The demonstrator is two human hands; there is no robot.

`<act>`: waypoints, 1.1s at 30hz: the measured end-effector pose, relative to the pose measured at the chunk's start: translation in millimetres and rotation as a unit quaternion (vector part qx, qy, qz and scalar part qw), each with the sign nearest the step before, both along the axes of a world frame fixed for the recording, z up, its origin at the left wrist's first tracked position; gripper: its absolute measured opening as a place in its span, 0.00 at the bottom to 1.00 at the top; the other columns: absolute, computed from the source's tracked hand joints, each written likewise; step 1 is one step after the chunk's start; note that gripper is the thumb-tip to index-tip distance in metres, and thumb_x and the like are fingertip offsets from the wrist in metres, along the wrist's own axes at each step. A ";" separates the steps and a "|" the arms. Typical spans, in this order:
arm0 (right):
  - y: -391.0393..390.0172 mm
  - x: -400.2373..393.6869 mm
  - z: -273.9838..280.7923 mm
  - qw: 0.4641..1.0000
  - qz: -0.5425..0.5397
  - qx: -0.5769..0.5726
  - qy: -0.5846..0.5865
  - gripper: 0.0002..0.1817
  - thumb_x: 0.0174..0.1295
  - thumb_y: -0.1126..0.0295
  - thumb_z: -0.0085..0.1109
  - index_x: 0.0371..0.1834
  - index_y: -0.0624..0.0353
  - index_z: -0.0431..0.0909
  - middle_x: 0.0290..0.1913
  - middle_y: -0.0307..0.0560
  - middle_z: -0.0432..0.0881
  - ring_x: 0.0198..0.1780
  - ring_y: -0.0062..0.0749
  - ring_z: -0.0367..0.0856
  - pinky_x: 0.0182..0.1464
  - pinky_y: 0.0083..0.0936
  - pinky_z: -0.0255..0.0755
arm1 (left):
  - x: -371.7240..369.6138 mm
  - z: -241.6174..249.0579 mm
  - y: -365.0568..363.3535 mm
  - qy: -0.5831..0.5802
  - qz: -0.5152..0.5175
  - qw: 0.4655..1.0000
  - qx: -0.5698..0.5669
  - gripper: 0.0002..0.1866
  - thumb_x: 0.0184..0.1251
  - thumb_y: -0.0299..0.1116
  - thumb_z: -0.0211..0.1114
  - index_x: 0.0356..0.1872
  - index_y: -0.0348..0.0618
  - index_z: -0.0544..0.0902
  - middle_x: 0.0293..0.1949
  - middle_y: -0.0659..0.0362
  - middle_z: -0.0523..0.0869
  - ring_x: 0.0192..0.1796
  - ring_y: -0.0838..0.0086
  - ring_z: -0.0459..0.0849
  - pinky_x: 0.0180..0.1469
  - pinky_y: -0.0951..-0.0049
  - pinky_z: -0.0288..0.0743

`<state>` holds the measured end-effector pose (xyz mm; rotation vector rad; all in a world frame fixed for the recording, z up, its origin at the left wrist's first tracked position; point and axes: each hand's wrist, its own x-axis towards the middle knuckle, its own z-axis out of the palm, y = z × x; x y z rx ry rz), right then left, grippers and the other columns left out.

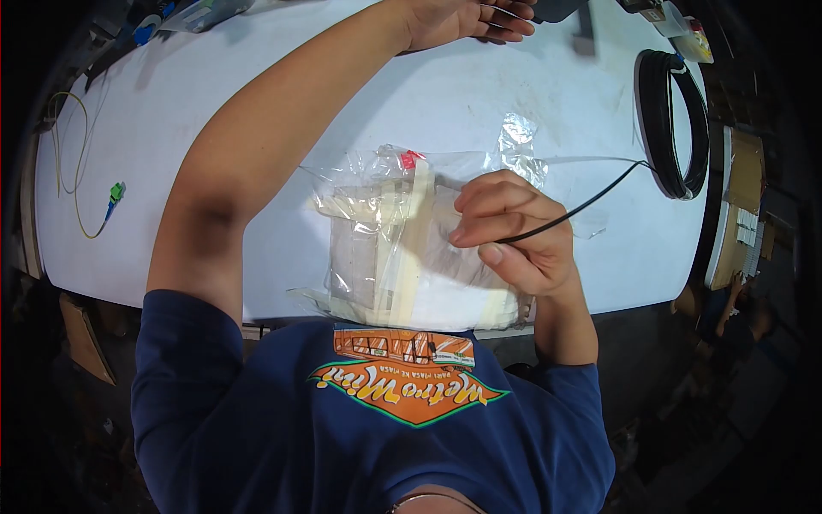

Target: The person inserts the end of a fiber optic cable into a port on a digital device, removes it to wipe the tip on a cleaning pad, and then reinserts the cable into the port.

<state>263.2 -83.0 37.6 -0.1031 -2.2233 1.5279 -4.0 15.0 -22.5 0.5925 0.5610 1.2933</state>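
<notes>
A thin black cable [599,194] is pinched between the thumb and fingers of my right hand [527,231]. From there it curves up and right toward a black cable coil [648,111] at the table's right side. Under and beside this hand lies a clear plastic bag [355,257] with pale, padded-looking contents, close to my body. My left hand [467,21] reaches out to the far edge of the view, partly cut off, its fingers stretched out and apart. Just right of those fingers is a dark object [558,8].
A yellow fibre cable [79,184] with a green-and-blue connector [116,195] lies on the white table [282,60] at left. Shiny clear tape [517,137] sits beyond the bag. Assorted items line the far edge. Cardboard [743,176] stands off the right side.
</notes>
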 end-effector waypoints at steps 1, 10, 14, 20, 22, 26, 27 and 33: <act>1.9 -0.8 -0.8 1.000 0.019 0.021 0.005 0.03 0.56 0.78 0.67 0.31 0.63 0.88 0.38 0.43 0.91 0.45 0.43 0.84 0.54 0.41 0.79 | 0.8 1.3 -1.0 0.004 0.006 1.000 -0.005 0.31 0.78 0.64 0.57 0.49 0.41 0.84 0.42 0.55 0.87 0.49 0.62 0.89 0.55 0.61 0.83; -3.9 -0.5 2.4 1.000 -0.003 0.029 0.009 0.03 0.56 0.77 0.68 0.32 0.63 0.88 0.39 0.42 0.91 0.45 0.44 0.85 0.53 0.41 0.80 | 0.7 0.5 -1.0 0.007 0.010 1.000 -0.002 0.31 0.78 0.64 0.58 0.49 0.40 0.84 0.43 0.54 0.87 0.49 0.62 0.89 0.56 0.60 0.83; -3.6 -3.4 4.0 0.997 0.028 0.075 -0.017 0.02 0.57 0.77 0.68 0.33 0.62 0.89 0.40 0.40 0.92 0.46 0.45 0.85 0.54 0.41 0.80 | 0.4 -0.4 -1.3 -0.004 0.002 1.000 0.001 0.31 0.78 0.64 0.58 0.50 0.40 0.83 0.43 0.54 0.87 0.49 0.62 0.89 0.55 0.61 0.84; -2.2 -3.0 1.8 0.998 0.013 0.062 0.004 0.02 0.57 0.76 0.70 0.31 0.63 0.87 0.40 0.40 0.92 0.45 0.44 0.85 0.53 0.41 0.80 | -0.3 0.2 -0.4 -0.004 -0.003 1.000 0.008 0.31 0.78 0.64 0.58 0.49 0.40 0.83 0.43 0.54 0.87 0.49 0.62 0.89 0.55 0.60 0.84; -2.5 -3.5 3.6 0.997 0.026 0.070 -0.008 0.02 0.57 0.76 0.70 0.31 0.63 0.88 0.40 0.40 0.92 0.46 0.44 0.85 0.53 0.41 0.80 | 0.8 4.2 -2.8 0.008 0.010 1.000 -0.001 0.31 0.78 0.64 0.58 0.49 0.40 0.83 0.43 0.54 0.87 0.48 0.62 0.89 0.55 0.61 0.84; -0.1 -1.8 3.0 0.997 0.048 0.062 -0.010 0.02 0.58 0.75 0.70 0.33 0.62 0.89 0.40 0.41 0.92 0.47 0.44 0.84 0.53 0.40 0.80 | -0.1 2.9 -0.8 0.003 0.007 1.000 0.003 0.31 0.78 0.64 0.58 0.49 0.40 0.83 0.43 0.54 0.87 0.48 0.62 0.89 0.55 0.61 0.84; -1.1 -1.8 2.9 0.997 0.048 0.061 -0.010 0.02 0.58 0.75 0.70 0.33 0.62 0.89 0.40 0.41 0.92 0.47 0.44 0.84 0.53 0.40 0.80 | 0.4 3.3 -1.4 0.005 0.010 1.000 0.001 0.31 0.78 0.64 0.58 0.49 0.40 0.83 0.43 0.54 0.87 0.48 0.62 0.89 0.55 0.61 0.84; -4.1 -3.9 5.0 0.997 0.022 0.071 -0.027 0.03 0.56 0.74 0.72 0.32 0.61 0.88 0.38 0.39 0.91 0.46 0.44 0.85 0.53 0.39 0.80 | 0.3 2.4 -1.9 0.002 0.004 1.000 0.007 0.31 0.78 0.64 0.58 0.49 0.41 0.84 0.42 0.55 0.87 0.48 0.62 0.89 0.54 0.61 0.83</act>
